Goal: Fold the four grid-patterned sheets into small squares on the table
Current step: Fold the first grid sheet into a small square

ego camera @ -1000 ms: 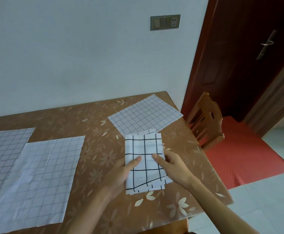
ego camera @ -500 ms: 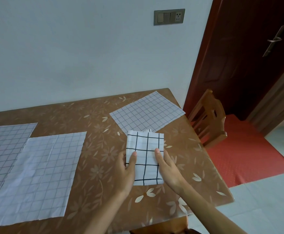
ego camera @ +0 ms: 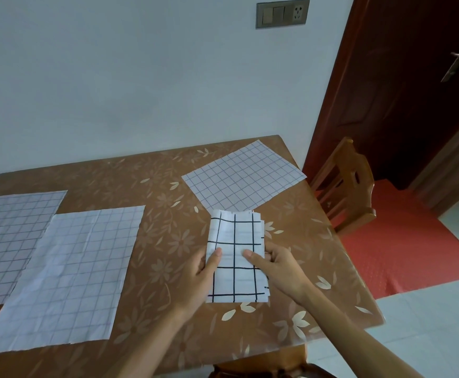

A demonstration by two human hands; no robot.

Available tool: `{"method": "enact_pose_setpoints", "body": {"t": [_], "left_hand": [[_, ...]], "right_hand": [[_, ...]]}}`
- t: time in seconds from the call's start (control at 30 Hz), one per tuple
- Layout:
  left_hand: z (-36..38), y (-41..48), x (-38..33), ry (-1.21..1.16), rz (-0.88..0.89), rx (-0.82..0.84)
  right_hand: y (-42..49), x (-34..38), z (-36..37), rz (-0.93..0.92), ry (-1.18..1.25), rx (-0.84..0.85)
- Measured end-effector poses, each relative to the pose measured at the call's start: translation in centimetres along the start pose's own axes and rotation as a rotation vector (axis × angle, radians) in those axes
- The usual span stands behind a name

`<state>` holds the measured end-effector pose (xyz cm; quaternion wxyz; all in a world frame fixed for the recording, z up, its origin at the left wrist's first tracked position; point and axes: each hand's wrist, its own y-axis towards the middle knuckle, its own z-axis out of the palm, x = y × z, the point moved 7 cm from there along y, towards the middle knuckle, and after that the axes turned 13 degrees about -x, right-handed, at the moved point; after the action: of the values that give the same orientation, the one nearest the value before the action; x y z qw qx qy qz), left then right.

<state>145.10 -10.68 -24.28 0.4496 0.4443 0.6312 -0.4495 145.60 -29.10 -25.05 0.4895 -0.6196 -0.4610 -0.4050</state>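
Folded sheet (ego camera: 235, 241) with bold black grid lines, held between both hands over the flowered table (ego camera: 165, 222).
The left hand (ego camera: 195, 279) pinches its left edge, thumb on top; the right hand (ego camera: 283, 268) pinches its right edge the same way. A far sheet (ego camera: 243, 181) lies flat just beyond the hands, a large sheet (ego camera: 67, 274) left of the left hand, and a leftmost sheet (ego camera: 10, 241) past it.

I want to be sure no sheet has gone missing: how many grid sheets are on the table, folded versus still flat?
folded sheet: 1
flat sheets: 3
total: 4
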Motion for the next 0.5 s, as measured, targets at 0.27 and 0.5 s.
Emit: {"method": "enact_pose_setpoints", "body": {"t": [0.27,0.5], "left_hand": [[-1.2,0.5,0.6,0.002,-0.082,0.093],[-1.4,1.0,0.9,-0.028,-0.208,0.171]], "right_hand": [[1.0,-0.4,-1.1,0.007,0.006,-0.013],[1.5,-0.7,-1.3,0.064,0.208,0.11]]}}
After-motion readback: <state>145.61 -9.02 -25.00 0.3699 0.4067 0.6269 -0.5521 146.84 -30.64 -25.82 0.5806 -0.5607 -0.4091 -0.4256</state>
